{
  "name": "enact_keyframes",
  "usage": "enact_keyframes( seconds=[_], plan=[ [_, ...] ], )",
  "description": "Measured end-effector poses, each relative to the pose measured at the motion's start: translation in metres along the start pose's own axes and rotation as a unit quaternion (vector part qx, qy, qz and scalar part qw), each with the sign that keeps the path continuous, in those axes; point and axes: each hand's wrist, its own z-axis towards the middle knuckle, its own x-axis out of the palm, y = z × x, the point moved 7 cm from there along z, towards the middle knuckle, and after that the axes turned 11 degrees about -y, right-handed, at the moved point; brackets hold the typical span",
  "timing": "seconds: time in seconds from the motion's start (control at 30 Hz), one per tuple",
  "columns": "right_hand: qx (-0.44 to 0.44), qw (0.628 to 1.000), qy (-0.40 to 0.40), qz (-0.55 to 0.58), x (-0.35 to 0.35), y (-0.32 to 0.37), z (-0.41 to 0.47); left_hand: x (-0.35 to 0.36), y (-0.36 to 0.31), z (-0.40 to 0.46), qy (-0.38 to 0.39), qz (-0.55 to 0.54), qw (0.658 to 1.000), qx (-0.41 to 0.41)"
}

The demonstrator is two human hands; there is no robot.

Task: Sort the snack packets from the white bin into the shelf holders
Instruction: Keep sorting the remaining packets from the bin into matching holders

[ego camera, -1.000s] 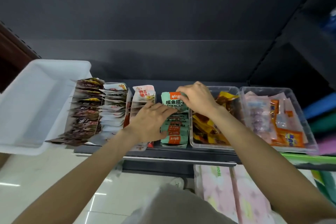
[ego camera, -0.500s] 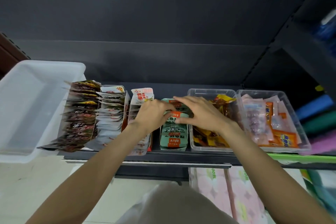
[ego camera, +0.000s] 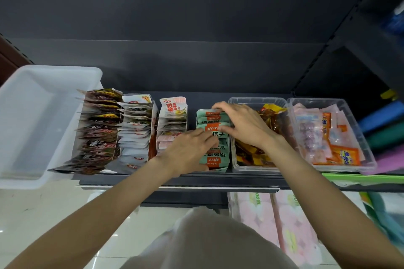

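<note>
Resting flat, left hand (ego camera: 188, 153) on green packets (ego camera: 215, 137)

Pink tissue packs (ego camera: 284, 220) below dark shelf (ego camera: 185, 179)

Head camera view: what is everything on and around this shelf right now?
white bin: one, white, far left of the shelf
dark brown packets: one row, leftmost holder
white packets: one row, second holder
pale packets: one row, third holder
green and orange packets: one row, middle holder
clear tub of yellow-brown snacks: one, right of middle
clear tub of pink and orange packets: one, far right
pink tissue packs: below the shelf
left hand: touching green packets
right hand: fingers curled over green packets
</note>
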Motion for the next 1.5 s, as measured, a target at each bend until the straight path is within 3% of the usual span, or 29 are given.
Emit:
enact_keyframes(
  seconds=[0.17, 0.33, 0.57, 0.7, 0.87, 1.13, 1.5],
  plan=[
    [0.002, 1.000, 0.003, 0.005, -0.001, 0.000, 0.000, 0.008, 0.008, 0.004, 0.055, -0.029, 0.998, 0.005],
    [-0.002, 1.000, 0.003, 0.001, -0.001, 0.000, 0.000, 0.006, 0.013, 0.006, 0.057, -0.030, 0.998, 0.023],
    [-0.007, 1.000, 0.001, 0.001, -0.002, 0.000, 0.000, -0.001, -0.001, 0.003, -0.041, -0.064, 0.993, 0.094],
    [-0.019, 1.000, 0.017, -0.005, 0.001, 0.000, -0.002, -0.006, 0.011, 0.004, -0.096, -0.056, 0.993, 0.036],
    [-0.022, 0.996, 0.090, -0.006, 0.010, 0.002, -0.013, -0.006, 0.027, 0.000, -0.139, -0.062, 0.988, -0.024],
    [-0.028, 0.997, 0.060, -0.032, 0.010, 0.002, -0.013, 0.006, 0.026, -0.006, -0.017, 0.005, 1.000, -0.009],
    [-0.023, 0.998, 0.054, -0.027, 0.011, -0.002, -0.009, 0.009, 0.016, -0.003, -0.066, 0.089, 0.993, 0.039]
  ],
)
